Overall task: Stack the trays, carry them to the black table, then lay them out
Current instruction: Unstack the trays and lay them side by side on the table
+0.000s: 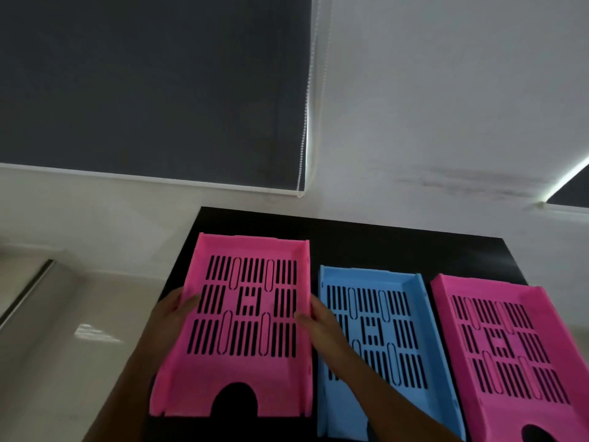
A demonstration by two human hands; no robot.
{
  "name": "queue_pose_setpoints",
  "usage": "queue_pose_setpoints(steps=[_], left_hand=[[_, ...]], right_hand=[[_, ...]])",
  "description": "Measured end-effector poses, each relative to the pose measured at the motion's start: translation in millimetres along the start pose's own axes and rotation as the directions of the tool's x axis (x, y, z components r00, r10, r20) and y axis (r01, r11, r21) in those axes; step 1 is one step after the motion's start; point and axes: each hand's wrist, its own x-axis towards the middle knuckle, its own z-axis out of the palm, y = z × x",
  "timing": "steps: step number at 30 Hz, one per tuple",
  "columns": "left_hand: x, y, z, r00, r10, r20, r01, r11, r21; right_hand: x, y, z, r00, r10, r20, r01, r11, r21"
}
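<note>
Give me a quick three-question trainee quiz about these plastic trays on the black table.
1. How many slotted plastic trays lie on the black table?
2. True or false: the blue plastic tray sits between two pink ones.
3. Which tray do the left hand and right hand grip: A) left pink plastic tray, B) blue, C) right pink plastic tray?

Key: 1) three; 2) true; 3) A
</note>
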Motion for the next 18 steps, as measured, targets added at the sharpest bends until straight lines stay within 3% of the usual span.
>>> queue_pose_setpoints(steps=[10, 15, 18], left_hand=[[19.0, -37.3, -8.3, 0.995, -0.093, 0.032, 0.087, 0.986, 0.145], [21.0, -43.4, -3.7, 0.997, -0.063, 0.036, 0.050, 0.957, 0.285], [19.8, -40.8, 5.0, 0.999, -0.014, -0.053, 0.031, 0.940, 0.341]], right_hand=[[21.6, 24.0, 32.1, 0.987, 0.161, 0.030, -0.159, 0.986, -0.051], [23.1, 21.0, 32.4, 0.989, 0.146, -0.010, -0.146, 0.983, -0.111], [15.5, 11.5, 26.0, 0.996, 0.087, -0.025, -0.090, 0.986, -0.141]])
